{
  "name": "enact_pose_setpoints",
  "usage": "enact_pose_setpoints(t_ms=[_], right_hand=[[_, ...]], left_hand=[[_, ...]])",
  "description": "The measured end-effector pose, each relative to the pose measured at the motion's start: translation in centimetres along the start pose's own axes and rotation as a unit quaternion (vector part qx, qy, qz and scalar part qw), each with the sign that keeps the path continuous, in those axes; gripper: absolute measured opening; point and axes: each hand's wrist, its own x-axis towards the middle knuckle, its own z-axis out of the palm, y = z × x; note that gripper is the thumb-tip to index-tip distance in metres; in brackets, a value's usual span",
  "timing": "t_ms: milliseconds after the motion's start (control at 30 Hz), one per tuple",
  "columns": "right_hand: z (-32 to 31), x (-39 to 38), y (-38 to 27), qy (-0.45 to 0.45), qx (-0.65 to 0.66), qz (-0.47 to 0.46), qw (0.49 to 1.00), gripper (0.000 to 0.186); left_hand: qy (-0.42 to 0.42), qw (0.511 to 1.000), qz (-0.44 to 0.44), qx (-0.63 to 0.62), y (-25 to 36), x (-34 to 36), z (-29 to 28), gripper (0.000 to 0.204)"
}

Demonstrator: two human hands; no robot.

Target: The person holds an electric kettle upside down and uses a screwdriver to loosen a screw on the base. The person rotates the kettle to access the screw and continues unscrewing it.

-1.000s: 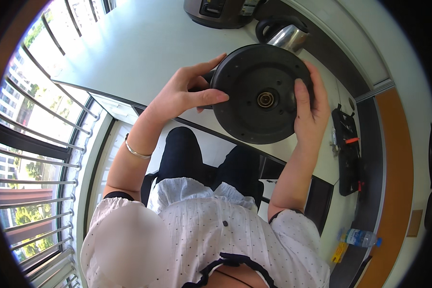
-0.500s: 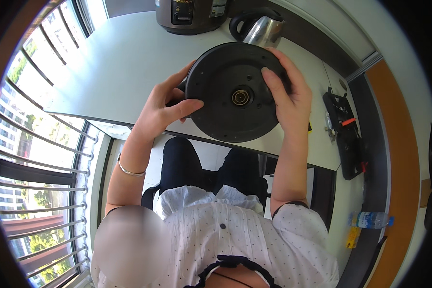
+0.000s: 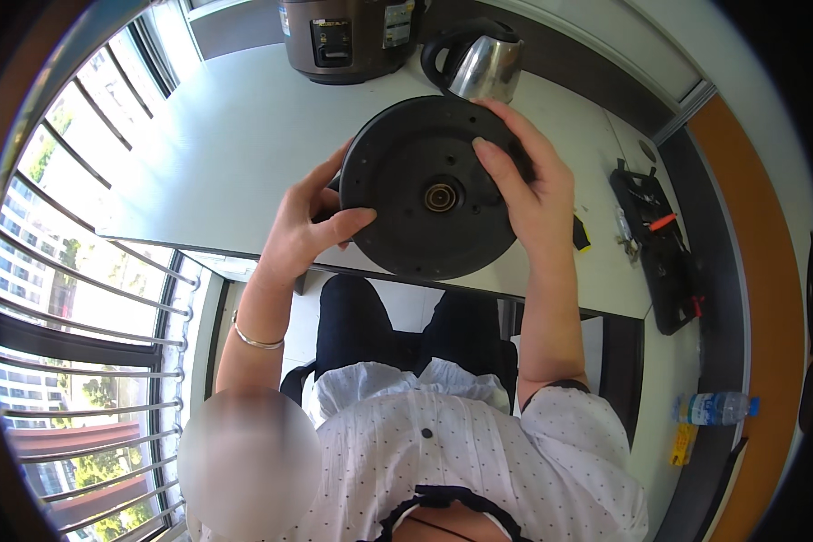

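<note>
Between my two hands is a round black appliance base [image 3: 397, 237], its broad face toward me and held over the table's near edge. Gold-coloured rings sit in the connector at its centre, with several small holes around it. My left hand [image 3: 307, 221] grips its left rim, thumb on the face and fingers behind. A dark projecting part shows between those fingers; its shape is mostly hidden. On the right rim, my right hand [image 3: 533, 185] has its thumb across the face and its fingers wrapped around the edge. Whatever lies behind the disc is out of sight.
A brown electric cooker [image 3: 348, 41] and a steel kettle [image 3: 488, 68] with a black handle stand at the back of the white table [image 3: 217, 154]. To the right lie an opened black tool case [image 3: 655, 244], a yellow-and-black object [image 3: 582, 235], and a water bottle [image 3: 718, 408]. Window bars line the left.
The whole view has shifted slightly, and the black base appears a little lower and further left. Both hands keep the same grip on it.
</note>
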Motion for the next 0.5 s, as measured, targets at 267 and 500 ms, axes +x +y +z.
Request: enact_pose_setpoints(t_ms=[267,500], right_hand=[[-0.2,0.1,0.2,-0.009,0.031,-0.003,0.999,0.034],[-1.4,-0.1,0.9,-0.052,0.156,0.119,0.979,0.049]], left_hand=[[0.011,1.000,0.005,-0.006,0.1,0.0,0.3,0.083],[0.026,0.999,0.003,-0.034,0.5,-0.2,1.0,0.079]])
